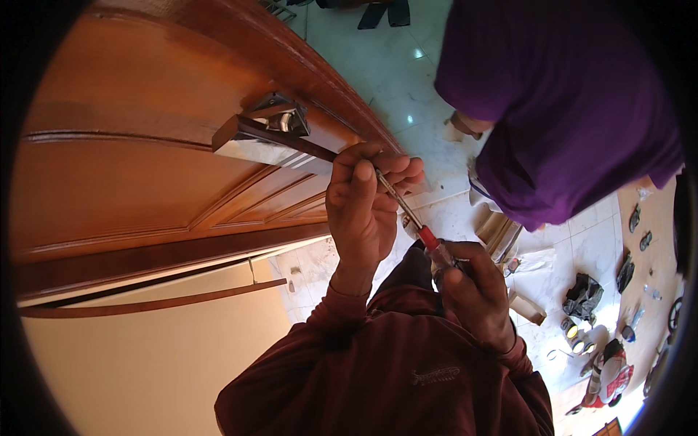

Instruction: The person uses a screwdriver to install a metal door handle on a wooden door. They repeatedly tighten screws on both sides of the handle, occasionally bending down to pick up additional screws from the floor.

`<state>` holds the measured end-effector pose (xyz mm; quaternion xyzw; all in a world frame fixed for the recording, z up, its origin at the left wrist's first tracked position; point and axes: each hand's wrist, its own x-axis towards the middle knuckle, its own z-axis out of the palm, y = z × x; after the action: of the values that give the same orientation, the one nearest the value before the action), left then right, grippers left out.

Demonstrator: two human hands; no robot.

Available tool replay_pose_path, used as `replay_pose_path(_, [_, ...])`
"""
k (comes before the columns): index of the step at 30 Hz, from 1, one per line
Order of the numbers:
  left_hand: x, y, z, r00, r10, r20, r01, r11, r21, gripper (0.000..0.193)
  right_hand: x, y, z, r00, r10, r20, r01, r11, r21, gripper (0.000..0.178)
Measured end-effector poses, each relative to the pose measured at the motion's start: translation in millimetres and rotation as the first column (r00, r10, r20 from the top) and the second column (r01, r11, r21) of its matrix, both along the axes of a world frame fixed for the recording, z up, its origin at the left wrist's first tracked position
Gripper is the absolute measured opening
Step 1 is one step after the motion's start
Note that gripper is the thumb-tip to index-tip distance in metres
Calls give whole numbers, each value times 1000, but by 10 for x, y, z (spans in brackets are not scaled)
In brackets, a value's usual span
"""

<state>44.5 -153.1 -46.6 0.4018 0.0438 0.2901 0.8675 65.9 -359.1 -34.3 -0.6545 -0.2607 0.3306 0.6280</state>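
Observation:
My right hand [476, 294] is wrapped round the red and clear handle of a screwdriver [398, 195], whose shaft points up and to the left. My left hand [363, 211] is at the far end of that shaft, thumb and forefinger pinched together by its tip and the other fingers loosely bent. Whatever sits in the pinch is too small to make out. Just beyond the left hand, a shiny metal and brown door handle [273, 151] stands out from the panelled wooden door [123, 182].
Close on the right stands a person in purple clothing [560, 109]. On the tiled floor lie a black plastic bag [583, 296], an open cardboard box [527, 307] and several small cans [571, 330]. A wooden rail [160, 299] runs along the pale wall at lower left.

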Motion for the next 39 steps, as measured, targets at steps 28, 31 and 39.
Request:
replay_pose_path(28, [523,-71,-225,762,-104,639,489,739,-463,22,185,506,174,931,304,-201,-258,939,227,42])
replay_pose_path(31, [300,-45,-293,887,-126,445,342,827,-447,20,137,233,-38,968,202,-151,-179,971,156,43])
replay_pose_path(39, [-1036,215,-1989,452,-87,-888,231,973,22,18,181,-1148,-1351,812,-560,166,582,800,-146,47])
